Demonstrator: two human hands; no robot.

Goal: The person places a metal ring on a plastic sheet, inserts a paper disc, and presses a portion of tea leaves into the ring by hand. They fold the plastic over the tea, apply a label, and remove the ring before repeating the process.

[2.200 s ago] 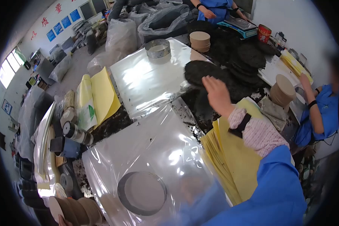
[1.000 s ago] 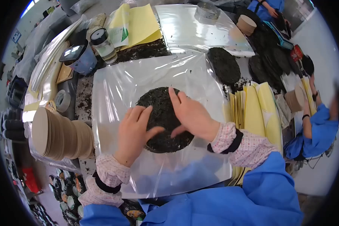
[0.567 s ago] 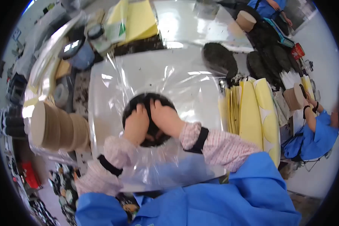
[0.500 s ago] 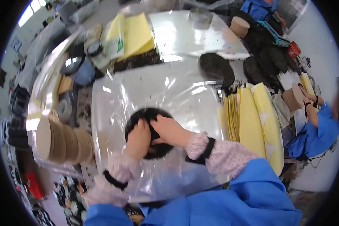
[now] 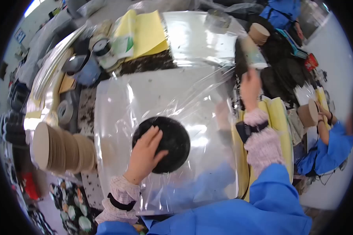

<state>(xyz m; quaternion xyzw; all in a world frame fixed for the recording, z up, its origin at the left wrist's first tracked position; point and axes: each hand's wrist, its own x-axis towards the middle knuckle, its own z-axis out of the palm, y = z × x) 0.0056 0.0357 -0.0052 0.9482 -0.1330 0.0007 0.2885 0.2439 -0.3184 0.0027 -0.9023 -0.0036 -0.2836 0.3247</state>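
Note:
On the clear plastic film over a pale work surface [image 5: 117, 94] lies a round black disc [image 5: 176, 147]. My left hand [image 5: 145, 154] rests on the disc's left side, fingers stretched out and slightly apart. Farther off, to the right, my right hand [image 5: 250, 92] reaches forward over the edge of the surface. It is smeared by motion, and its fingers meet the lower end of a dark disc [image 5: 240, 58] that looks tilted nearly on edge. A blurred pale patch beside that disc cannot be made out.
Stacked brown cardboard discs [image 5: 62, 149] stand at the left. Yellow sheets [image 5: 276, 121] lie right, more yellow paper [image 5: 147, 33] at the back. A blue jug [image 5: 84, 70] and tape roll [image 5: 64, 111] are back left. Dark discs [image 5: 286, 76] lie back right; a co-worker's hands hold cardboard discs [image 5: 308, 113].
My right hand has left the black disc and swung forward right to the dark discs there, whose shape has shifted. My left hand now lies flatter on the black disc, which shows more.

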